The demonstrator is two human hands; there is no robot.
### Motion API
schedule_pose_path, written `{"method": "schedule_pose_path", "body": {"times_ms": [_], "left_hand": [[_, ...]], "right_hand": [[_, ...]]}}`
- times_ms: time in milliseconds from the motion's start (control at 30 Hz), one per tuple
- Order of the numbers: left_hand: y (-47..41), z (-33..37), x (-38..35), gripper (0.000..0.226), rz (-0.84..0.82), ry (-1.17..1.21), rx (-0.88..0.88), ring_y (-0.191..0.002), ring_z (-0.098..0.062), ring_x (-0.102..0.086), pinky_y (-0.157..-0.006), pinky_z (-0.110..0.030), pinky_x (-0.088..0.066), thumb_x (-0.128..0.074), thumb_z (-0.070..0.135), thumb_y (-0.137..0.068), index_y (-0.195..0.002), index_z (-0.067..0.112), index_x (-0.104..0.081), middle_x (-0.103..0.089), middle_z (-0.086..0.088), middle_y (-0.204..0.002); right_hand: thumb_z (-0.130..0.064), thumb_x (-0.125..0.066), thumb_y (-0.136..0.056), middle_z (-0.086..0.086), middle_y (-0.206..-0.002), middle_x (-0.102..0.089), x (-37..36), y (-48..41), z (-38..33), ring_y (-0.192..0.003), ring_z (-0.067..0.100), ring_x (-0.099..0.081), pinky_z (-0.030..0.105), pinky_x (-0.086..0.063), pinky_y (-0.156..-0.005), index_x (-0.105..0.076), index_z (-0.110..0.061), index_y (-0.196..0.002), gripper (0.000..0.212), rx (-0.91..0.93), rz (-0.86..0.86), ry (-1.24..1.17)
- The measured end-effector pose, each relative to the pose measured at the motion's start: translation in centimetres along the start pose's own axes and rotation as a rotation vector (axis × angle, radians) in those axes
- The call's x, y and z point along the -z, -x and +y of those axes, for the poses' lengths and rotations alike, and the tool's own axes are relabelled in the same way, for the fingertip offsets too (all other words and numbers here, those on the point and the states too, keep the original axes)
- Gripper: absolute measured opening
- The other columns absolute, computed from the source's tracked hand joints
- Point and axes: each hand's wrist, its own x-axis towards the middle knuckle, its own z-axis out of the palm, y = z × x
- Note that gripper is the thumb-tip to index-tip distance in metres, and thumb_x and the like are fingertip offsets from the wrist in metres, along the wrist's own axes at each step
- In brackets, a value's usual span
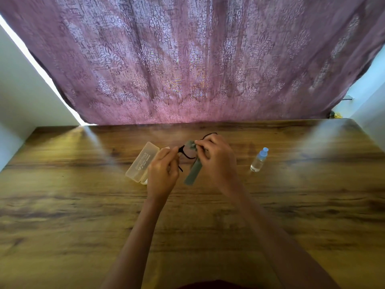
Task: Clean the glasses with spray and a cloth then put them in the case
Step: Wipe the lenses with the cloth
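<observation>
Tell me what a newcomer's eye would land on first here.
First the two hands raised mid-table: the left hand holds black glasses while the right hand rubs them with a grey cloth. An open translucent case lies left of them, a small spray bottle right. Behind hangs a purple patterned curtain.

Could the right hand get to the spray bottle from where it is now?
Probably yes, but not at once. The spray bottle stands alone on the table to the right of the right hand, with bare wood between. That hand is pinching the cloth on the glasses.
</observation>
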Motion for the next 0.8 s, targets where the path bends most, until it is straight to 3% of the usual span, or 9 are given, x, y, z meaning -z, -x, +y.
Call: {"method": "schedule_pose_path", "body": {"times_ms": [133,233,367,467,533,667,800], "left_hand": [[-0.2,-0.2,0.0,0.024,0.045,-0.018,0.024,-0.077,0.002,-0.048,-0.062,-0.015,-0.04,-0.061,-0.007,-0.084,-0.106,0.0,-0.07,-0.068,-0.008,-0.087],[-0.3,0.0,0.0,0.024,0.044,-0.032,0.045,-0.076,0.0,-0.052,-0.065,-0.011,-0.036,-0.061,-0.007,-0.084,-0.106,0.0,-0.07,-0.069,-0.009,-0.089],[-0.3,0.4,0.0,0.027,-0.01,-0.028,0.017,-0.079,-0.021,-0.063,-0.067,-0.024,-0.045,-0.057,-0.008,-0.083,-0.106,-0.003,-0.069,-0.069,-0.014,-0.092],[-0.2,0.6,0.1,0.03,-0.05,-0.022,-0.011,-0.081,-0.026,-0.064,-0.068,-0.036,-0.05,-0.047,0.003,-0.087,-0.107,-0.002,-0.068,-0.068,-0.015,-0.092],[0.0,0.5,0.1,0.031,-0.044,-0.006,-0.009,-0.079,-0.022,-0.063,-0.066,-0.035,-0.051,-0.046,0.008,-0.088,-0.108,0.0,-0.069,-0.068,-0.014,-0.091],[0.2,-0.2,0.1,0.025,0.017,0.009,0.02,-0.081,0.0,-0.052,-0.068,-0.015,-0.042,-0.058,-0.001,-0.086,-0.109,-0.001,-0.068,-0.068,-0.01,-0.091],[0.2,-0.4,0.1,0.024,0.045,0.014,0.034,-0.077,0.0,-0.05,-0.064,-0.021,-0.046,-0.059,-0.002,-0.086,-0.109,-0.003,-0.068,-0.068,-0.01,-0.089]], "right_hand": [[-0.01,-0.071,-0.082,0.002,-0.085,-0.063,0.1,1.0,0.6,-0.084,0.014,-0.06,0.021,-0.05,-0.069,-0.072,-0.005,-0.097,0.016,0.01,-0.01,-0.004],[-0.011,-0.069,-0.084,0.004,-0.084,-0.064,0.1,2.1,0.1,-0.091,0.017,-0.062,0.026,-0.055,-0.073,-0.073,-0.003,-0.095,0.014,0.046,-0.022,-0.015],[-0.007,-0.071,-0.082,0.005,-0.087,-0.065,-0.3,2.2,-1.0,-0.083,0.017,-0.061,0.029,-0.054,-0.067,-0.072,-0.004,-0.096,0.014,0.122,-0.043,-0.028],[-0.011,-0.067,-0.086,0.005,-0.089,-0.064,-0.4,1.2,-1.3,-0.082,0.016,-0.06,0.03,-0.054,-0.064,-0.071,-0.006,-0.099,0.015,0.12,-0.063,-0.007],[-0.012,-0.067,-0.086,0.003,-0.087,-0.063,-0.4,0.5,-1.2,-0.079,0.014,-0.059,0.028,-0.053,-0.06,-0.072,-0.007,-0.098,0.014,0.092,-0.039,0.004],[-0.011,-0.069,-0.084,0.003,-0.085,-0.063,-0.3,0.2,0.0,-0.079,0.016,-0.059,0.032,-0.053,-0.061,-0.072,-0.006,-0.097,0.014,-0.001,0.017,0.003],[-0.012,-0.069,-0.086,0.004,-0.084,-0.063,-0.2,1.4,0.0,-0.082,0.017,-0.06,0.032,-0.054,-0.065,-0.072,-0.004,-0.096,0.013,0.037,0.004,0.007]]}}
